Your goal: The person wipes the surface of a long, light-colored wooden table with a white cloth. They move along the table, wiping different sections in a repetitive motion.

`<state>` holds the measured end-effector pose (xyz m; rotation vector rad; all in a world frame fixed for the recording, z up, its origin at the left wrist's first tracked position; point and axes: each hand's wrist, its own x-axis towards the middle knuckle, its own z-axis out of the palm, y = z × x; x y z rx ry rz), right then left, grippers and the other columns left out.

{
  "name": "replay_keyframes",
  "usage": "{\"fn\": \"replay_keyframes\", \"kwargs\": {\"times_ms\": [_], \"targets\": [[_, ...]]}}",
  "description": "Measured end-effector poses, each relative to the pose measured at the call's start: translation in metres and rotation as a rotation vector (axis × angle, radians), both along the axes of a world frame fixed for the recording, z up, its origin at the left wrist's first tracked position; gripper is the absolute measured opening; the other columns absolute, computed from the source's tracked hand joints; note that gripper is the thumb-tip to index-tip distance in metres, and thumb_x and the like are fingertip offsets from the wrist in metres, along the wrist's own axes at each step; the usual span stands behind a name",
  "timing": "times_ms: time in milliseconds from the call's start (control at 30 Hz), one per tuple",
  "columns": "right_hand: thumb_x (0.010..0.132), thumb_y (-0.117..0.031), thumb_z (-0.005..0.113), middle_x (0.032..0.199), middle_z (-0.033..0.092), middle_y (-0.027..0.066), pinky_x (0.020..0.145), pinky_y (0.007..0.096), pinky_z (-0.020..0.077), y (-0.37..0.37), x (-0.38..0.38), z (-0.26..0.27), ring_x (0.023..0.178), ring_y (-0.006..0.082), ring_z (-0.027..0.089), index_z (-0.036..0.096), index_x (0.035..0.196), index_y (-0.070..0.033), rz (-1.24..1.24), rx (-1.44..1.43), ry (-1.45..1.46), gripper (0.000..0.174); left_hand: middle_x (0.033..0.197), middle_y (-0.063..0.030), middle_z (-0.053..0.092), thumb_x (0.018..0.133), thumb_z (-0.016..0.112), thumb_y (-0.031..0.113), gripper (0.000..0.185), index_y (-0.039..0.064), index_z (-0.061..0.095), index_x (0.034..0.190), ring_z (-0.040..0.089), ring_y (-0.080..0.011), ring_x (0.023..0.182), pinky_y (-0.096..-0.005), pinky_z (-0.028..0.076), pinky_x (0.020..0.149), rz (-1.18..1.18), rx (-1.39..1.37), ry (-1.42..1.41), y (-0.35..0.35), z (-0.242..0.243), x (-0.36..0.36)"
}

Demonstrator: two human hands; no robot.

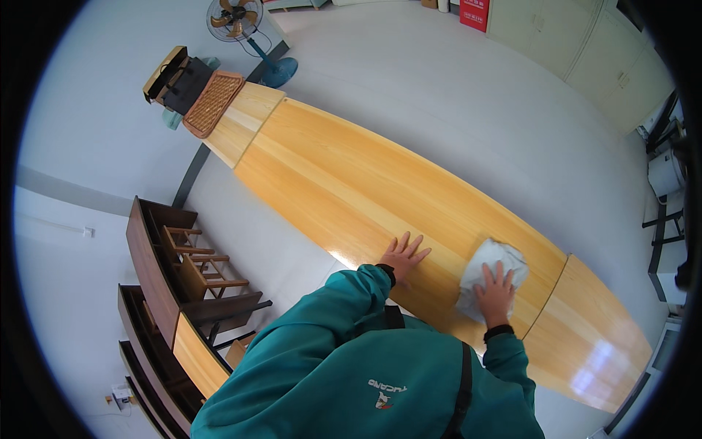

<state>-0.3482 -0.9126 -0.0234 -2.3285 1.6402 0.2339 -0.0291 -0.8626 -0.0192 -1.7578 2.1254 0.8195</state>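
Note:
A long wooden table with a glossy top (351,181) stretches across the view before me. My left hand (403,258) lies on the tabletop near its close edge, palm down, fingers spread, holding nothing. To the right, my right hand (496,296) presses flat on a white cloth (488,255), its fingers apart. The cloth is spread and slightly crumpled on the wood, close to the seam with the table's right section (592,329). Both arms are in green sleeves with dark cuffs.
A woven wicker tray (214,104) and a black bag (188,85) stand at the table's far left end. Behind them is a standing fan (279,71). Dark desks (153,247) with wooden stools (205,277) are at left; pale cabinets (581,49) stand at the upper right.

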Motion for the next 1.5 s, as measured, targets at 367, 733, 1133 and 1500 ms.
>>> {"fn": "replay_keyframes", "kwargs": {"times_ms": [367,733,1133,1500], "targets": [[0.083,-0.040,0.068,0.154,0.038,0.0153,0.105,0.0617,0.0365,0.119,-0.092,-0.001,0.138,0.0515,0.030,0.052,0.141,-0.027,-0.194,0.075,0.088,0.062,0.165,-0.0186,0.005,0.061,0.086,0.059,0.127,0.024,0.014,0.159,0.009,-0.0514,0.148,-0.0669,0.021,0.114,-0.064,-0.088,-0.031,0.002,-0.013,0.005],[0.084,-0.041,0.070,0.154,0.037,0.0031,0.103,0.0602,0.0371,0.085,0.013,0.013,0.141,0.0395,0.033,0.047,0.143,-0.039,0.089,-0.107,-0.054,0.064,0.166,-0.0123,0.003,0.062,0.086,0.058,0.125,0.028,0.013,0.159,0.005,-0.0484,0.149,-0.0621,0.016,0.118,-0.058,-0.042,-0.077,-0.002,-0.013,0.011],[0.085,-0.037,0.069,0.157,0.033,0.0086,0.102,0.0664,0.0363,0.177,-0.069,0.017,0.140,0.0483,0.030,0.047,0.145,-0.036,-0.367,0.053,0.052,0.064,0.166,-0.0108,-0.001,0.063,0.086,0.051,0.125,0.029,0.010,0.160,0.001,-0.0468,0.150,-0.0613,0.015,0.118,-0.048,-0.004,-0.099,-0.004,-0.005,0.006],[0.087,-0.036,0.065,0.153,0.039,0.0027,0.107,0.0640,0.0326,0.096,0.041,-0.008,0.141,0.0412,0.033,0.052,0.139,-0.038,0.142,-0.192,-0.162,0.053,0.166,-0.0111,0.003,0.063,0.087,0.050,0.123,0.029,0.013,0.159,0.004,-0.0482,0.149,-0.0615,0.016,0.118,-0.041,-0.016,-0.067,-0.005,-0.008,0.007]]}}
